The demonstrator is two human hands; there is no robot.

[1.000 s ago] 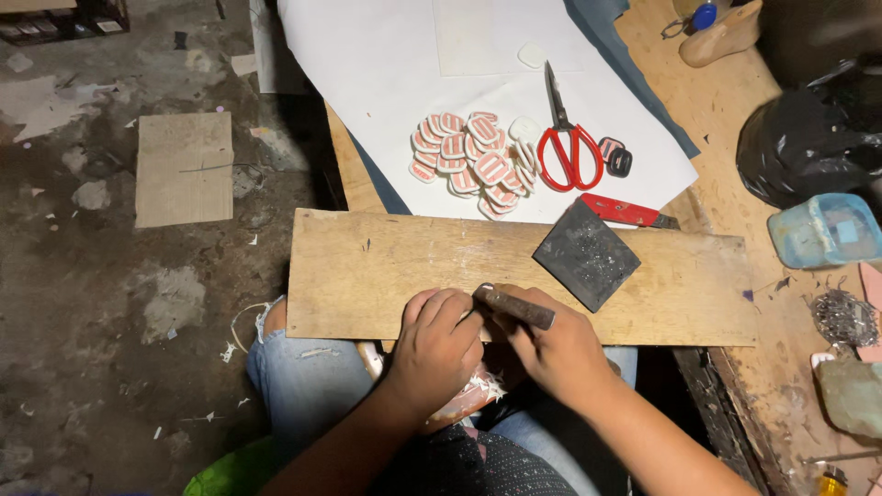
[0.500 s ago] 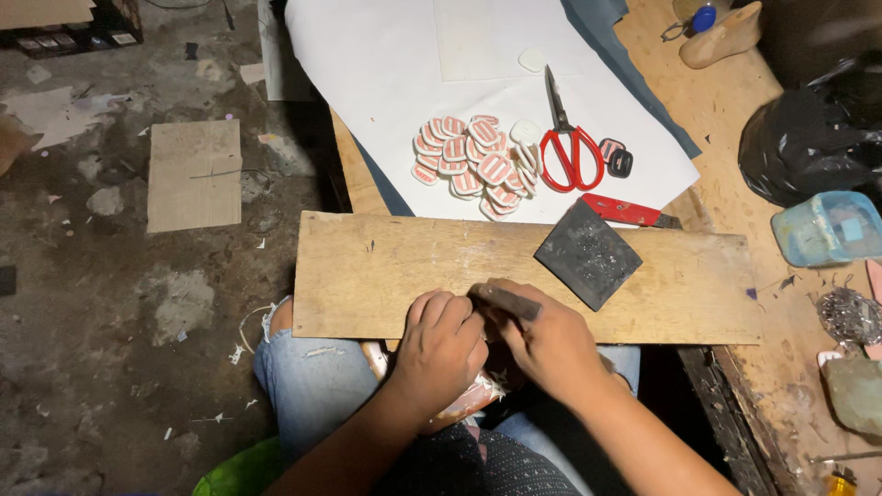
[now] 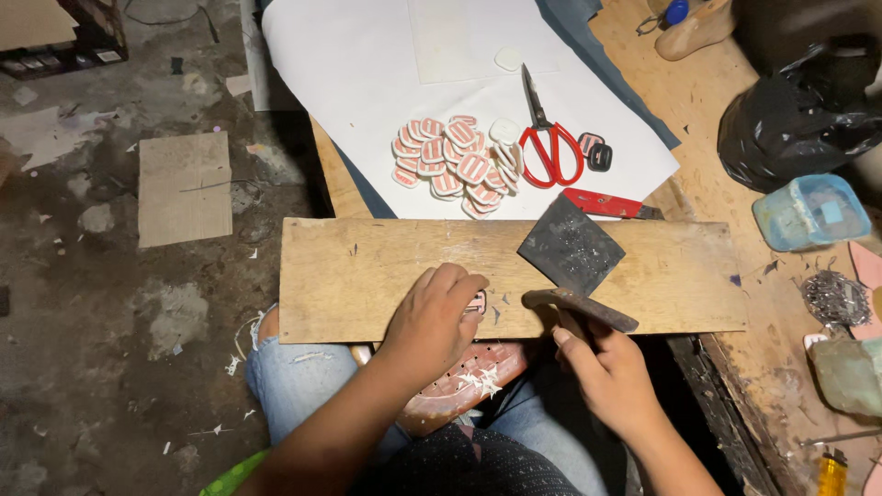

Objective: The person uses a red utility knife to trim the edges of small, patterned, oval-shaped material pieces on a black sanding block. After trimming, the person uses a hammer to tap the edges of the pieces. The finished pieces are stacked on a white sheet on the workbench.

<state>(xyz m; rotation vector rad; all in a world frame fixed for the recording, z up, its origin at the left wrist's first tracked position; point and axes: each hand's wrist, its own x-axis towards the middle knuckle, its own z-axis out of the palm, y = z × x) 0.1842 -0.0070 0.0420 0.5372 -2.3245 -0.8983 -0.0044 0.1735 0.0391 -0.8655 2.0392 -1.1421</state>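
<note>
Left hand pressing a small red-and-white piece onto the wooden board under curled fingers; right hand, just beside, gripping a dark tool near the piece

Wooden board: centre of frame, lying across the person's lap.
Small oval piece: on the board's lower middle, under the left hand.
Dark square pad: on the board, right of centre.
Knife: at the board's lower edge, below the pad, in the right hand.
Paper sheet: upper centre, behind the board, on the counter.
Pile of oval pieces: on the sheet.
Scissors: just right of the pile.
Plastic tub: right edge.
Black bag: above the tub.
</note>
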